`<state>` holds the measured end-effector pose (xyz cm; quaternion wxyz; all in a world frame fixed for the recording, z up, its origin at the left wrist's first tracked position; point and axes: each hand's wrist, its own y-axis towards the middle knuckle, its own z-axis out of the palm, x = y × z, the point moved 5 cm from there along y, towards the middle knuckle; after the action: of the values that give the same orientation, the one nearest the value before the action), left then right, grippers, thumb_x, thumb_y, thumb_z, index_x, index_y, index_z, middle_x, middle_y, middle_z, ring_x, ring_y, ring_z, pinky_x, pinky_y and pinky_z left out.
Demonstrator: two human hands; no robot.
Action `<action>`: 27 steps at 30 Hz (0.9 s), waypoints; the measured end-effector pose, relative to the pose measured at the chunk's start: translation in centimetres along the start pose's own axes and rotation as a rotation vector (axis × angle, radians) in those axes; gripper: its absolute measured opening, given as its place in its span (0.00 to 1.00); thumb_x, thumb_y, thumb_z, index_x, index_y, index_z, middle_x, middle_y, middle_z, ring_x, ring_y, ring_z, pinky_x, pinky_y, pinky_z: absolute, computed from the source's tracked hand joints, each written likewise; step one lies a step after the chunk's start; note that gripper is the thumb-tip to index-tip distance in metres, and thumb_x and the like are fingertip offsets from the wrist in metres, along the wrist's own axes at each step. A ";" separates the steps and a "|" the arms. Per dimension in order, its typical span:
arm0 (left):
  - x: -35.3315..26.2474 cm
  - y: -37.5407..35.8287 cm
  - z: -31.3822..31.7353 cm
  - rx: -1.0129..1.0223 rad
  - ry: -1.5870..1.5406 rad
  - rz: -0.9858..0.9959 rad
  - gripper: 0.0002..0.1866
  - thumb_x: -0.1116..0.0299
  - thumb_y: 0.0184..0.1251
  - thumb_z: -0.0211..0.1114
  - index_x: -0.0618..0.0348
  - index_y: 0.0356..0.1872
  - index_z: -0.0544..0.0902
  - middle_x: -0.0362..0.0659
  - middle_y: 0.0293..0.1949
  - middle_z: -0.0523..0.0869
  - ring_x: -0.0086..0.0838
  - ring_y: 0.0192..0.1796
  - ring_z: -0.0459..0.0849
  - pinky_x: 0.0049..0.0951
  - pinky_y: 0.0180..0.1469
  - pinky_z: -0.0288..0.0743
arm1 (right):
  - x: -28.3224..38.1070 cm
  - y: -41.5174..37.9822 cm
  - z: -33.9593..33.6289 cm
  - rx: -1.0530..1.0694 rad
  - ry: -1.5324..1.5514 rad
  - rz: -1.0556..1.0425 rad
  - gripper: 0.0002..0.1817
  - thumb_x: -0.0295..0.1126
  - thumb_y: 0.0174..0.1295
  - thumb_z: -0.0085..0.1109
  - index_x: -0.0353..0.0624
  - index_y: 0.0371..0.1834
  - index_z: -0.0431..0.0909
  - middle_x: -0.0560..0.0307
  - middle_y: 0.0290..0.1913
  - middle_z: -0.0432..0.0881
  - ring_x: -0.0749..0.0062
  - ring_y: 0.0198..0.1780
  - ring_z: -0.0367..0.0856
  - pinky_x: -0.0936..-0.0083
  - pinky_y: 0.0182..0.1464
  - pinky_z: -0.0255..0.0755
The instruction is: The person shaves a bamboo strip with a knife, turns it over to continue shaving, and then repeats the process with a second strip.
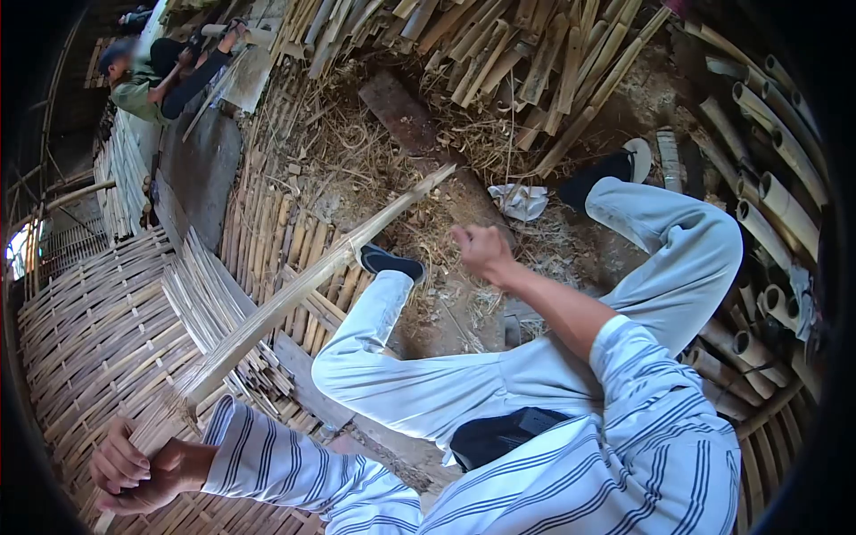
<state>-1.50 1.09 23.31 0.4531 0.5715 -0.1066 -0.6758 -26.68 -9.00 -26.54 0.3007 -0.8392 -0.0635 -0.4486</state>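
Observation:
My left hand (pixel 147 468) is wrapped round the near end of a long split bamboo strip (pixel 276 308), at the lower left. From there the strip slants up and right past my sandalled foot (pixel 392 265), its far end over the shavings. Part of its surface is frayed near my left hand. My right hand (pixel 481 252) is closed, apart from the strip and above the littered ground between my legs. Whatever its fingers hold, if anything, is hidden.
Split bamboo (pixel 535 53) is piled at the top, and bamboo poles (pixel 785 205) are stacked on the right. A woven bamboo panel (pixel 98 330) lies at left. A wooden plank (pixel 397 111) rests among shavings. Another person (pixel 143 94) is at the upper left.

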 end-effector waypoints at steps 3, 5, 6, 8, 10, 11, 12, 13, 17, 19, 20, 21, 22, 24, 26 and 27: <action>-0.7 -0.2 0.7 -0.001 0.043 -0.005 0.14 0.66 0.56 0.65 0.51 0.18 0.68 0.29 0.10 0.60 0.15 0.11 0.59 0.15 0.17 0.57 | -6.0 2.3 1.1 0.017 -0.021 0.267 0.35 0.55 0.68 0.35 0.30 0.32 0.81 0.31 0.32 0.81 0.37 0.39 0.81 0.52 0.48 0.74; 0.1 -0.2 1.1 0.009 -0.028 -0.024 0.15 0.64 0.56 0.65 0.51 0.19 0.67 0.29 0.11 0.61 0.15 0.11 0.59 0.15 0.17 0.56 | -4.9 2.3 1.3 -0.083 -0.035 0.151 0.34 0.54 0.68 0.36 0.30 0.33 0.81 0.30 0.30 0.81 0.38 0.38 0.82 0.53 0.47 0.74; -0.4 -0.2 0.5 -0.015 0.064 0.004 0.15 0.64 0.56 0.65 0.51 0.19 0.67 0.29 0.11 0.61 0.15 0.11 0.59 0.15 0.18 0.56 | -3.6 0.8 2.7 -0.024 0.038 0.102 0.34 0.54 0.68 0.37 0.31 0.34 0.81 0.30 0.30 0.81 0.38 0.38 0.82 0.52 0.46 0.74; -0.7 0.6 -0.7 -0.039 0.219 0.090 0.15 0.64 0.56 0.65 0.51 0.19 0.68 0.30 0.11 0.61 0.15 0.11 0.59 0.15 0.18 0.56 | 1.2 -0.2 2.6 0.054 0.133 -0.020 0.33 0.54 0.68 0.37 0.31 0.33 0.81 0.29 0.29 0.80 0.40 0.37 0.82 0.52 0.44 0.75; -0.2 0.8 -0.6 -0.005 0.070 -0.037 0.14 0.64 0.56 0.64 0.51 0.18 0.67 0.30 0.10 0.61 0.16 0.11 0.59 0.16 0.18 0.56 | 3.1 0.3 2.7 0.114 0.113 -0.163 0.32 0.53 0.68 0.38 0.32 0.32 0.81 0.30 0.28 0.80 0.41 0.37 0.82 0.53 0.41 0.75; 0.0 0.7 -0.8 0.043 0.015 -0.067 0.14 0.64 0.56 0.63 0.51 0.18 0.67 0.31 0.11 0.60 0.17 0.12 0.58 0.16 0.19 0.57 | 3.6 0.5 2.8 0.148 0.073 -0.235 0.31 0.53 0.68 0.38 0.33 0.32 0.81 0.30 0.28 0.80 0.43 0.37 0.83 0.53 0.40 0.75; 0.1 0.5 -0.9 0.091 -0.037 -0.097 0.13 0.64 0.57 0.61 0.51 0.18 0.67 0.31 0.11 0.59 0.17 0.12 0.58 0.16 0.20 0.58 | 2.8 1.1 2.6 0.159 0.089 -0.124 0.31 0.53 0.68 0.39 0.34 0.30 0.80 0.31 0.27 0.80 0.43 0.35 0.83 0.54 0.39 0.75; 0.0 0.6 -1.4 0.072 -0.044 -0.080 0.13 0.64 0.57 0.61 0.51 0.19 0.67 0.31 0.11 0.60 0.17 0.12 0.58 0.16 0.18 0.58 | 1.8 2.1 1.8 0.160 0.108 -0.016 0.30 0.52 0.69 0.39 0.35 0.28 0.80 0.32 0.26 0.80 0.43 0.34 0.83 0.54 0.38 0.75; -0.3 0.3 -1.5 0.098 -0.142 -0.111 0.13 0.63 0.58 0.61 0.51 0.19 0.67 0.31 0.11 0.60 0.17 0.11 0.58 0.16 0.17 0.58 | -2.6 6.1 1.4 -0.118 0.001 0.119 0.29 0.50 0.68 0.41 0.37 0.22 0.78 0.39 0.19 0.79 0.44 0.26 0.81 0.57 0.33 0.76; 0.2 0.5 -1.9 0.031 -0.004 -0.005 0.14 0.65 0.55 0.64 0.49 0.17 0.67 0.29 0.09 0.60 0.15 0.10 0.58 0.15 0.16 0.57 | 0.1 6.7 1.3 -0.236 -0.026 -0.234 0.27 0.49 0.67 0.44 0.38 0.22 0.78 0.42 0.17 0.78 0.43 0.23 0.79 0.57 0.31 0.75; -0.5 0.4 -2.0 -0.011 0.099 0.013 0.15 0.66 0.54 0.65 0.48 0.16 0.67 0.28 0.09 0.60 0.15 0.09 0.59 0.15 0.15 0.57 | 2.0 4.2 2.4 -0.253 -0.029 -0.385 0.26 0.48 0.67 0.45 0.38 0.22 0.78 0.43 0.17 0.77 0.43 0.22 0.79 0.57 0.29 0.74; -0.6 0.5 -2.0 -0.003 0.082 -0.022 0.15 0.66 0.55 0.64 0.49 0.16 0.66 0.28 0.09 0.60 0.15 0.10 0.58 0.15 0.16 0.57 | 3.1 2.8 3.1 -0.215 0.062 -0.354 0.25 0.48 0.66 0.47 0.38 0.22 0.77 0.43 0.17 0.77 0.43 0.22 0.79 0.57 0.28 0.74; -0.1 0.5 -2.1 0.007 0.043 -0.031 0.15 0.66 0.56 0.62 0.49 0.16 0.65 0.29 0.10 0.60 0.15 0.11 0.58 0.15 0.17 0.56 | 4.4 2.7 2.8 -0.199 0.141 -0.344 0.24 0.48 0.65 0.49 0.39 0.22 0.77 0.44 0.18 0.77 0.44 0.23 0.79 0.57 0.27 0.73; 0.2 0.6 -2.2 0.058 -0.042 -0.106 0.16 0.65 0.57 0.60 0.48 0.15 0.64 0.30 0.11 0.59 0.16 0.12 0.57 0.16 0.20 0.56 | 4.7 2.7 3.3 -0.177 0.213 -0.396 0.21 0.45 0.64 0.52 0.39 0.23 0.77 0.44 0.18 0.77 0.46 0.22 0.79 0.59 0.25 0.72; 0.4 0.5 -3.0 0.145 -0.160 -0.204 0.17 0.65 0.58 0.59 0.48 0.14 0.62 0.31 0.12 0.58 0.18 0.13 0.57 0.16 0.22 0.57 | 4.1 4.4 3.9 -0.188 0.185 -0.553 0.18 0.42 0.63 0.55 0.38 0.24 0.77 0.42 0.18 0.77 0.49 0.20 0.78 0.63 0.22 0.70; -0.1 0.3 -4.2 0.025 0.025 -0.099 0.17 0.65 0.59 0.58 0.47 0.14 0.61 0.31 0.12 0.58 0.19 0.14 0.57 0.18 0.23 0.57 | 4.0 4.9 4.3 -0.196 0.178 -0.568 0.18 0.42 0.63 0.55 0.38 0.24 0.77 0.43 0.17 0.76 0.49 0.20 0.78 0.63 0.21 0.70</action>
<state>2.31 2.62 22.22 0.4131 0.5901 -0.0808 -0.6889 -19.44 -11.21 -27.41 0.0853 -0.7703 -0.2253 -0.5904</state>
